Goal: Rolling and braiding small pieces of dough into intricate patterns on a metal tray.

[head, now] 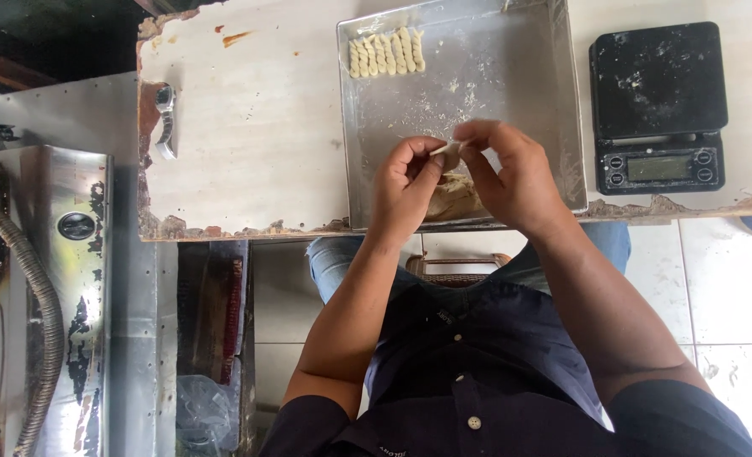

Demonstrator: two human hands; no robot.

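Dough piece (450,154): soft, light, easily deformed; pinched at its ends between left hand (406,188) and right hand (515,173) over tray (511,68).

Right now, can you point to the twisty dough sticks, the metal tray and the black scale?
twisty dough sticks (386,53), head view, middle of the row.
metal tray (511,76), head view, bare floured floor.
black scale (657,78), head view, top weighing plate.
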